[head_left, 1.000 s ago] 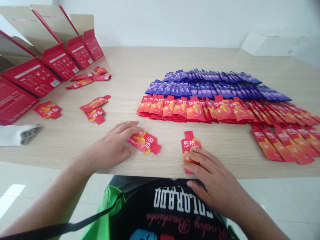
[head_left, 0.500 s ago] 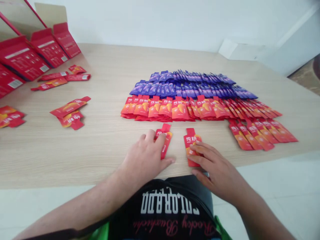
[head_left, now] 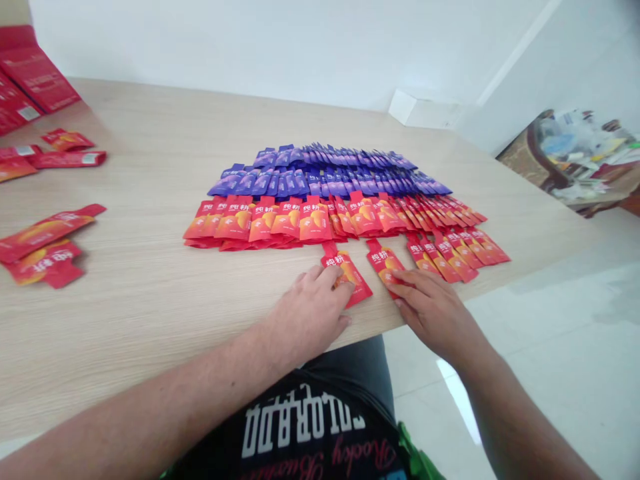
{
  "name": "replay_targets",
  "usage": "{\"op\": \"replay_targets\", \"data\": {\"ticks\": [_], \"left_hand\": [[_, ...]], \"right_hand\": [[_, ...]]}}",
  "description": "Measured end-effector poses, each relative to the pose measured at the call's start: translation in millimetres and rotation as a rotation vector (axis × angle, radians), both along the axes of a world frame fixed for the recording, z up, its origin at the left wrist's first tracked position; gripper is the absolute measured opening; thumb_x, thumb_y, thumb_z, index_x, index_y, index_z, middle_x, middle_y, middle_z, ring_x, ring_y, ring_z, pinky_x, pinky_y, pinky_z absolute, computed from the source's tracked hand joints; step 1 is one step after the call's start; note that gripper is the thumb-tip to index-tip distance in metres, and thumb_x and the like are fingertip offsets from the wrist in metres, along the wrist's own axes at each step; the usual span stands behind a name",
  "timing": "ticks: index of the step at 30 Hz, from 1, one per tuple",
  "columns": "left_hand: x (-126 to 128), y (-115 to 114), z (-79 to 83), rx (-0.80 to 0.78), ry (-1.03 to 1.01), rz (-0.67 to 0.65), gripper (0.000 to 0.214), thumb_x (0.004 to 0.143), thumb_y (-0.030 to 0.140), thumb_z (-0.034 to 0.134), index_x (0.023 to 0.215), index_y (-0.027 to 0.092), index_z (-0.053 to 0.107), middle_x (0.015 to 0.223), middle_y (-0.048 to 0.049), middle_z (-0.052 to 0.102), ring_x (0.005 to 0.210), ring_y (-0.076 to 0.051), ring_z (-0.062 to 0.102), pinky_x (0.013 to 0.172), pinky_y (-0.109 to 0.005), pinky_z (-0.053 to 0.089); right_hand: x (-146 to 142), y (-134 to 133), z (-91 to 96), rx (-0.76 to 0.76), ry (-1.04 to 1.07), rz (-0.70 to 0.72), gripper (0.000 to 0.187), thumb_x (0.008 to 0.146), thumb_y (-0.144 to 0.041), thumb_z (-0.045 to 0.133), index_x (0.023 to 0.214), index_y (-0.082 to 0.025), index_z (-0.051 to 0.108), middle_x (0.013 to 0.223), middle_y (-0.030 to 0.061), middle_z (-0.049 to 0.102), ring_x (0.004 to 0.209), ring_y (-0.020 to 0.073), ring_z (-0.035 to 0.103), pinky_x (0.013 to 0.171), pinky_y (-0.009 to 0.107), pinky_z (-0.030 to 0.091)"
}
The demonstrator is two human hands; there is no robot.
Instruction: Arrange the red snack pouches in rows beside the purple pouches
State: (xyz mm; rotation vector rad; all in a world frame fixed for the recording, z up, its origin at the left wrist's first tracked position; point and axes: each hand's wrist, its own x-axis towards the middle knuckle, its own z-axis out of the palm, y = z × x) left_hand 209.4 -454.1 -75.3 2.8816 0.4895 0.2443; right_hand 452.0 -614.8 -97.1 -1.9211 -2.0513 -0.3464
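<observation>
My left hand [head_left: 310, 310] lies flat on the wooden table [head_left: 165, 300], its fingertips pressing on a red sachet [head_left: 350, 270] near the front edge. Beside it my right hand [head_left: 433, 307] rests with fingers stretched over a second red sachet [head_left: 383, 260]. Just behind both lies a long overlapping row of red sachets [head_left: 320, 220], and behind that a row of purple sachets [head_left: 325, 173]. A shorter row of red sachets [head_left: 457, 250] lies to the right of my right hand.
Loose red sachets [head_left: 43, 243] lie at the left, with more [head_left: 65, 150] farther back. Red cartons [head_left: 30, 80] stand at the far left corner. A white box [head_left: 425, 110] sits at the back edge. Right of the table is bare floor.
My left hand has slid its red sachet rightwards and turned it upright beside the right hand's sachet. Both hands have pushed their sachets closer to the rows. The view has swung right.
</observation>
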Motion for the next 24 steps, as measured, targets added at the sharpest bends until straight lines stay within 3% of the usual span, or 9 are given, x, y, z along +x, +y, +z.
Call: {"op": "replay_targets", "data": {"ticks": [7, 13, 17, 20, 24], "left_hand": [[40.1, -6.0, 0.4, 0.023, 0.005, -0.048, 0.023, 0.102, 0.032, 0.064, 0.12, 0.018, 0.069, 0.126, -0.0122, 0.066, 0.116, -0.031, 0.063, 0.101, -0.047, 0.057], [44.5, -8.0, 0.0, 0.006, -0.037, -0.157, 0.038, 0.095, 0.035, 0.074, 0.129, 0.021, 0.066, 0.127, -0.009, 0.066, 0.119, -0.031, 0.06, 0.105, -0.048, 0.054], [48.4, -9.0, 4.7, 0.055, -0.056, -0.067, 0.04, 0.096, 0.043, 0.073, 0.129, 0.021, 0.066, 0.127, -0.0114, 0.065, 0.118, -0.033, 0.06, 0.099, -0.05, 0.055], [60.0, -10.5, 4.5, 0.134, -0.095, 0.009, 0.049, 0.095, 0.048, 0.075, 0.134, 0.02, 0.066, 0.141, -0.0162, 0.06, 0.124, -0.037, 0.057, 0.101, -0.054, 0.053], [76.0, -14.0, -1.0, 0.144, -0.062, -0.024, 0.053, 0.096, 0.052, 0.071, 0.134, 0.016, 0.066, 0.138, -0.0172, 0.064, 0.124, -0.039, 0.057, 0.101, -0.056, 0.052]], "right_hand": [[5.5, 0.3, -0.2, -0.018, -0.034, -0.102, 0.029, 0.103, -0.024, 0.065, 0.131, -0.022, 0.074, 0.134, 0.0093, 0.074, 0.121, 0.0301, 0.068, 0.109, 0.05, 0.051], [7.8, -9.3, -0.4, -0.011, -0.039, -0.168, 0.026, 0.105, -0.029, 0.063, 0.127, -0.02, 0.073, 0.125, 0.0091, 0.076, 0.113, 0.0299, 0.07, 0.099, 0.049, 0.05], [10.2, -11.8, 0.8, 0.0, -0.037, -0.165, 0.03, 0.105, -0.032, 0.063, 0.13, -0.02, 0.072, 0.129, 0.0108, 0.074, 0.117, 0.0318, 0.067, 0.103, 0.05, 0.049], [10.2, -5.8, 4.0, -0.022, -0.044, -0.134, 0.039, 0.102, -0.031, 0.065, 0.14, -0.019, 0.069, 0.14, 0.0132, 0.068, 0.128, 0.0352, 0.061, 0.11, 0.053, 0.048], [9.5, 4.5, 6.6, -0.103, -0.067, -0.101, 0.044, 0.101, -0.022, 0.063, 0.144, -0.018, 0.067, 0.144, 0.014, 0.066, 0.131, 0.0345, 0.06, 0.114, 0.054, 0.047]]}}
